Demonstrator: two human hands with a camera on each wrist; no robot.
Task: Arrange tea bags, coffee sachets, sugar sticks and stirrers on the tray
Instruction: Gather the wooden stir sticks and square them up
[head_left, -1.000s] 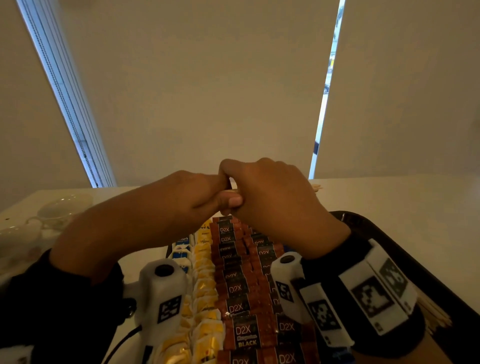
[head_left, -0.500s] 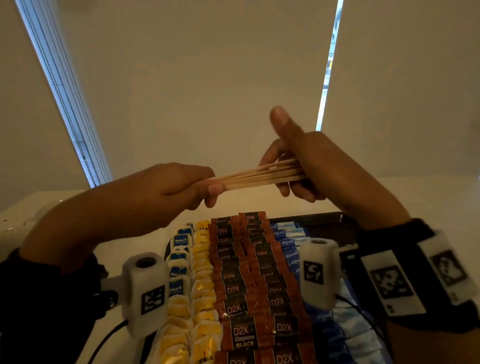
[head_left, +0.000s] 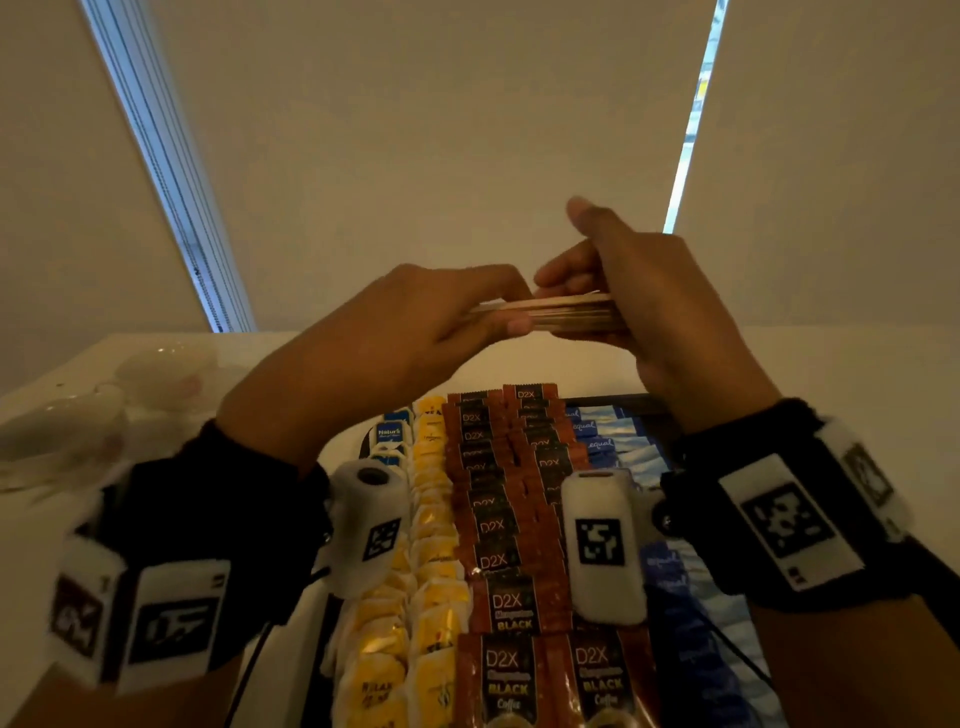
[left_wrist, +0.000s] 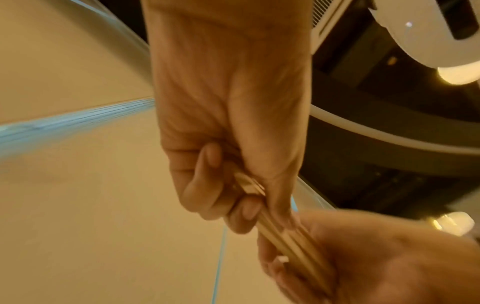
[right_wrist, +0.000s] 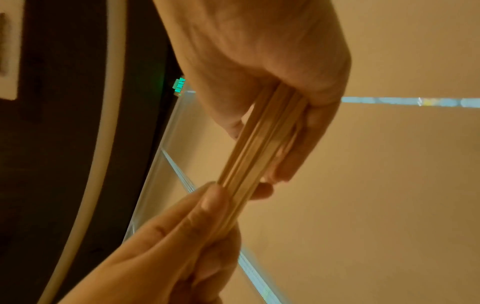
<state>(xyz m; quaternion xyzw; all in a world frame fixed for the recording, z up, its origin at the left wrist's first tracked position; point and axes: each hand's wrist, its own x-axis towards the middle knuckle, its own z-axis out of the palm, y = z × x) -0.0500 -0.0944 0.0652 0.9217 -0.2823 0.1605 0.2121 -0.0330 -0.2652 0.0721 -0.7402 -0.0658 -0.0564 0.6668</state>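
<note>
A bundle of wooden stirrers (head_left: 550, 313) is held level in the air above the far end of the dark tray (head_left: 647, 402). My left hand (head_left: 431, 317) grips the bundle's left end, and my right hand (head_left: 623, 291) holds the right end with its thumb raised. The wrist views show the same bundle of stirrers (left_wrist: 288, 238) (right_wrist: 254, 152) pressed between fingers and thumb of both hands. On the tray lie rows of yellow tea bags (head_left: 431, 519), brown coffee sachets (head_left: 498, 525) and blue sugar sachets (head_left: 618, 441).
White cups and saucers (head_left: 104, 395) stand on the white table at the left. Pale roller blinds hang behind the table, with bright window gaps (head_left: 171, 171) between them. Bare table surface (head_left: 857, 374) lies to the right of the tray.
Both hands rose from just above the tray with the stirrers. The bundle was spread apart half a second ago; the hands have since come closer together and the sticks lie squared up.
</note>
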